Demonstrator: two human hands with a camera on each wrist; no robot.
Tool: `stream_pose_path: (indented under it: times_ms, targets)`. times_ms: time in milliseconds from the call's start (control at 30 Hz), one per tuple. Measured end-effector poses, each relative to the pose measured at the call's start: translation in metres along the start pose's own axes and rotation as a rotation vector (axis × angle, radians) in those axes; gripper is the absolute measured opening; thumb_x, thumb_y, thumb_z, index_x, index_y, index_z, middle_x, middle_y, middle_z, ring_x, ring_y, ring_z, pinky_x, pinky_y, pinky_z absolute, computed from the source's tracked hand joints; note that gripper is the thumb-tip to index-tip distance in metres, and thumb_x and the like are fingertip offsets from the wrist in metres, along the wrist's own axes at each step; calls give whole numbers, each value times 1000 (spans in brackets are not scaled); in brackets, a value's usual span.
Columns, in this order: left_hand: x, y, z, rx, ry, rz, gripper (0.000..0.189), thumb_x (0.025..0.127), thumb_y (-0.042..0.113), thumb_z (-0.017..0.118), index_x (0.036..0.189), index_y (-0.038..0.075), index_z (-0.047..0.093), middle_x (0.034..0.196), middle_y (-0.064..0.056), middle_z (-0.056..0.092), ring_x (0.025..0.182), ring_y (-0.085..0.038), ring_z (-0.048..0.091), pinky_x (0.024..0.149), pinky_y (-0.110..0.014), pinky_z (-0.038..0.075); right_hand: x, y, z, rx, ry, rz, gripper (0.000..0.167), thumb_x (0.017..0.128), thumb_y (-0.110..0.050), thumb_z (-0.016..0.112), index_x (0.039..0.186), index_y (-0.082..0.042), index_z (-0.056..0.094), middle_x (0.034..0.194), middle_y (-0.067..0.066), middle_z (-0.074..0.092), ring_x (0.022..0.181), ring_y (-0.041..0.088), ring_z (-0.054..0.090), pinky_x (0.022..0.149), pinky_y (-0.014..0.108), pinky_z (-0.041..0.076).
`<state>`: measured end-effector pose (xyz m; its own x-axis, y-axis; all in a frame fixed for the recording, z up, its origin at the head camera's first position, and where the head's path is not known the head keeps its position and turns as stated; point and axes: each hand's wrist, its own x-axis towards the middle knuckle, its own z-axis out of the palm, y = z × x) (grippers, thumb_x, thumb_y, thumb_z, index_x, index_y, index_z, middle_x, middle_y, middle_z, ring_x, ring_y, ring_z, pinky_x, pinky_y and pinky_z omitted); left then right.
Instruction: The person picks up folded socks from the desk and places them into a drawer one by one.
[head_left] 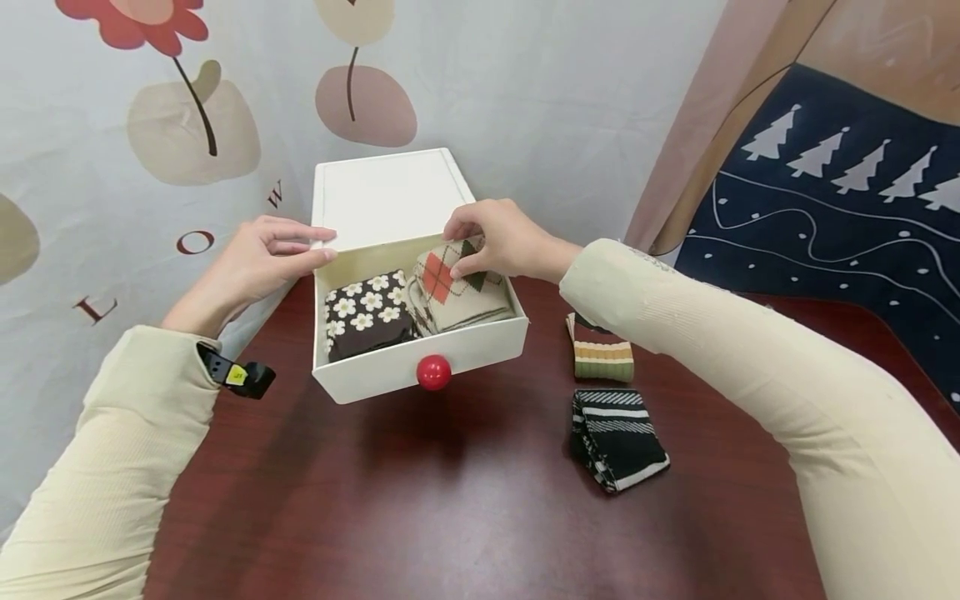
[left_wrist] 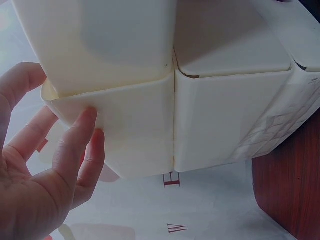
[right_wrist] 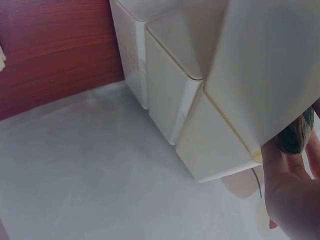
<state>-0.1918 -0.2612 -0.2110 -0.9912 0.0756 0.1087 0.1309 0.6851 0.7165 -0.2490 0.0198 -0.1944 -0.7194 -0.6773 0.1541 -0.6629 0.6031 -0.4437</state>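
Observation:
A white drawer point(head_left: 382, 379) with a red round knob point(head_left: 433, 372) is pulled out of a white drawer unit point(head_left: 390, 196). Inside it, on the left, lie folded dark socks with white flowers point(head_left: 363, 308). Beside them, my right hand point(head_left: 513, 237) pinches folded beige argyle socks point(head_left: 457, 292) at the drawer's back right. My left hand point(head_left: 247, 262) rests with extended fingers on the unit's left front edge. In the left wrist view, fingertips point(left_wrist: 89, 114) touch the unit's white side. The socks are mostly hidden in the right wrist view, behind the drawer wall.
To the drawer's right, on the dark red table point(head_left: 450, 517), lie folded striped green, yellow and brown socks point(head_left: 603, 358) and folded black-and-white socks point(head_left: 618, 437). A printed curtain point(head_left: 570, 100) hangs behind the unit. More unit sections point(left_wrist: 230, 115) stand below the open drawer.

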Motion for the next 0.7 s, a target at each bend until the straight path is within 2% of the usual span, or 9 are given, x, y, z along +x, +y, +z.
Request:
stream_pose_path:
  times_ms: [200, 400, 567, 700]
  targets:
    - [0, 0, 0, 2, 2, 1, 49, 83, 34, 62, 123, 6, 54, 127, -15, 31, 114, -35, 42, 90, -47, 36, -6, 5, -4, 131, 103, 1, 32, 72, -14, 75, 98, -3, 61, 95, 10, 61, 88, 16, 57, 78, 23, 44]
    - [-1, 1, 0, 10, 3, -1, 49, 83, 33, 62, 123, 6, 54, 126, -14, 32, 113, -33, 43, 88, -41, 38, -16, 5, -15, 256, 157, 59, 28, 73, -11, 73, 97, -1, 61, 94, 11, 61, 82, 15, 59, 76, 22, 44]
    - [-1, 1, 0, 8, 8, -1, 49, 83, 34, 62, 122, 7, 54, 125, -13, 32, 114, -33, 43, 87, -38, 39, -37, -1, -21, 390, 188, 69, 24, 75, -9, 71, 96, -1, 61, 90, 9, 61, 77, 17, 59, 74, 25, 46]
    - [-2, 2, 1, 4, 15, 3, 48, 82, 33, 63, 121, 6, 55, 124, -13, 34, 113, -31, 44, 84, -28, 41, -63, -8, -16, 509, 187, 25, 23, 77, -7, 69, 97, 1, 61, 88, 7, 63, 76, 18, 59, 72, 27, 47]
